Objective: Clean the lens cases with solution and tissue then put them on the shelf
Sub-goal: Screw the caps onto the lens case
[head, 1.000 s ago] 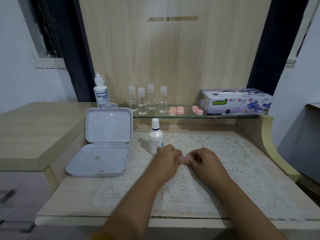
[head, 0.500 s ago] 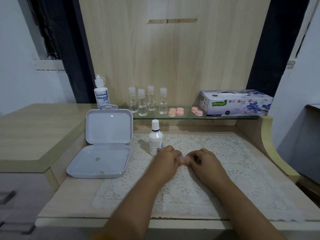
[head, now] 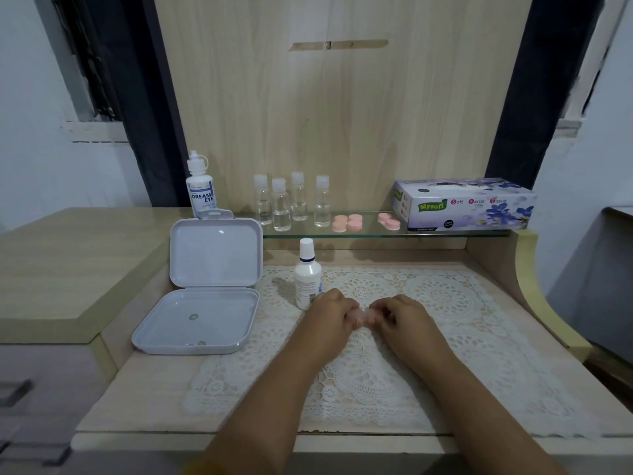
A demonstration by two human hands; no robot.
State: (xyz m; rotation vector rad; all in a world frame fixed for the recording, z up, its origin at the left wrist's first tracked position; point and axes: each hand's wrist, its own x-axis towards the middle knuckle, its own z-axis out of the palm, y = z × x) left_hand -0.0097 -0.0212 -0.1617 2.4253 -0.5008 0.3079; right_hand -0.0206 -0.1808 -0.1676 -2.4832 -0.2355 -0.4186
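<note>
Presently, over the bench (head: 472, 341), in front of the solution bottle (head: 307, 281), a pink lens case (head: 362, 315) is pinched between left hand (head: 331, 318) and right hand (head: 407, 320), its long axis running hand to hand, equally near both.

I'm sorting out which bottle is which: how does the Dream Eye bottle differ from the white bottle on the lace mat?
The Dream Eye bottle stands farther back, at the left end of the glass shelf, behind the open grey case; the white bottle stands lower, beside the left hand. The Dream Eye bottle has bold lettering, the white bottle only small print. Both are upright, white and capped.
</note>
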